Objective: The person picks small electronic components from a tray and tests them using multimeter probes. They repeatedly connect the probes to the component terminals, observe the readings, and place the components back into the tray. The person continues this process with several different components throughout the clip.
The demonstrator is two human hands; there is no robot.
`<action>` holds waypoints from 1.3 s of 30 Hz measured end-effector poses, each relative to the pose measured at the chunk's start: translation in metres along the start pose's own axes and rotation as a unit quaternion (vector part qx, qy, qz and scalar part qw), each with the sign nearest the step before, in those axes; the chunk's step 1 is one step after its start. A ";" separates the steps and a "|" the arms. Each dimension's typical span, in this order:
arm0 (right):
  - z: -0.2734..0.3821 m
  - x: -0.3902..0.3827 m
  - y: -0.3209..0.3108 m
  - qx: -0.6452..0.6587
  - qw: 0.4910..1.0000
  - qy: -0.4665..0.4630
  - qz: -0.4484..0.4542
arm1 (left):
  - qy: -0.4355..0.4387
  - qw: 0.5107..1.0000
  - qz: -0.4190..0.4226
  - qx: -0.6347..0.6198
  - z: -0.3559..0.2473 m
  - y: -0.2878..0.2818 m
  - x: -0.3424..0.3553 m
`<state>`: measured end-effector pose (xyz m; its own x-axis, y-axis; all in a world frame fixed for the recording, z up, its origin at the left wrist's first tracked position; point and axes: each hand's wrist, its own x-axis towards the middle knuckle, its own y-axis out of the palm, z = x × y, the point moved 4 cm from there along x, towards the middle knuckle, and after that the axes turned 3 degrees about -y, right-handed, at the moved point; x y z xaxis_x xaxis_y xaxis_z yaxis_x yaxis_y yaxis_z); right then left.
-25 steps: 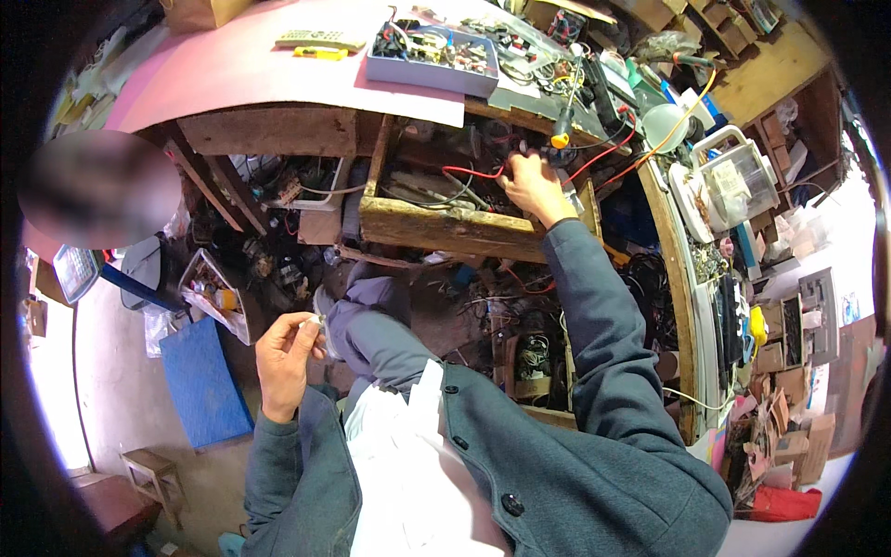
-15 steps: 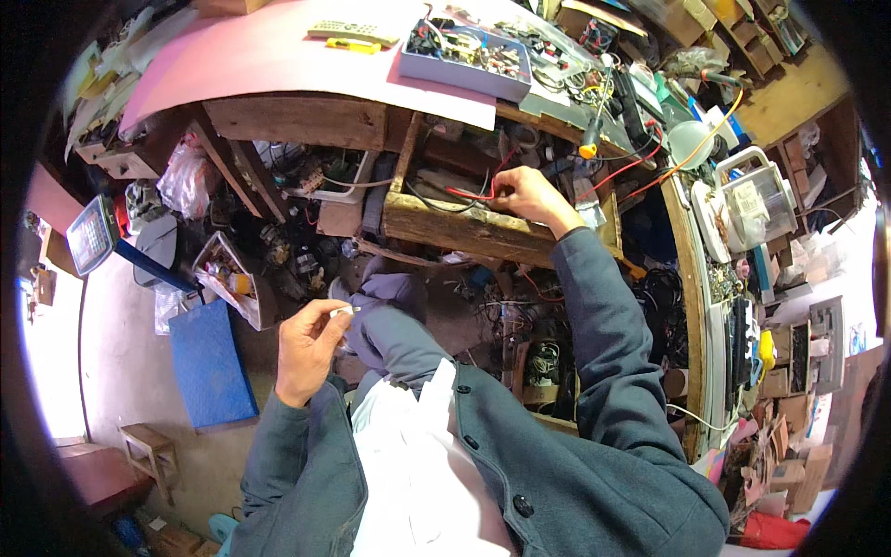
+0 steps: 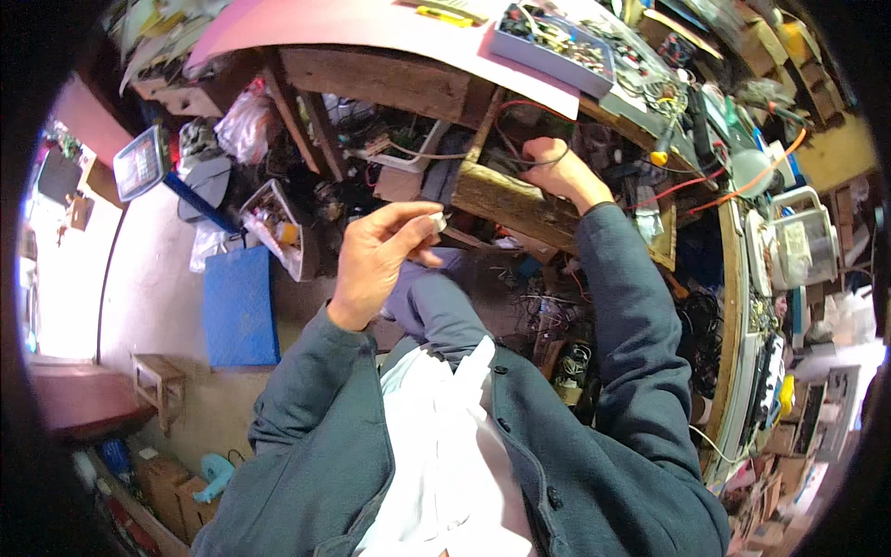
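My left hand (image 3: pixel 379 265) is raised in front of my knee, thumb and fingers pinched on a small white piece (image 3: pixel 438 222). What kind of part it is, I cannot make out. To the right, my right hand (image 3: pixel 564 174) reaches into an open wooden drawer (image 3: pixel 515 206) under the table. Its fingers are curled and partly hidden, with a thin dark cable (image 3: pixel 509 147) looping against them. A red wire (image 3: pixel 516 103) arcs at the back of the drawer, beside that cable.
On the pink-covered tabletop (image 3: pixel 371 26) stands a blue-grey box (image 3: pixel 548 58) of small parts. A yellow-handled screwdriver (image 3: pixel 660 156) lies at the table's edge. To the left are a platform scale (image 3: pixel 241 306) and a white bin (image 3: pixel 276 223). Tangled cables crowd the floor below.
My left hand has risen toward the drawer, still pinching the white piece. My right hand has gone deeper into the drawer, and the cable and red wire have shifted. The whole view has swung.
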<state>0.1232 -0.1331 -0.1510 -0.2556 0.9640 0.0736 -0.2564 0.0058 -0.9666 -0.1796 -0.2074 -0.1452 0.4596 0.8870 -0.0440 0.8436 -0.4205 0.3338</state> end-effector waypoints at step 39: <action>0.070 -0.076 -0.062 0.366 0.835 0.027 -0.409 | -0.127 0.971 0.013 -0.200 0.013 -0.007 -0.008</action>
<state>0.0928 -0.2250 -0.0788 0.3220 0.7272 0.6062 -0.8313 0.5236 -0.1866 -0.1854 -0.2136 -0.1598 0.5760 0.7800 -0.2446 0.6785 -0.2893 0.6752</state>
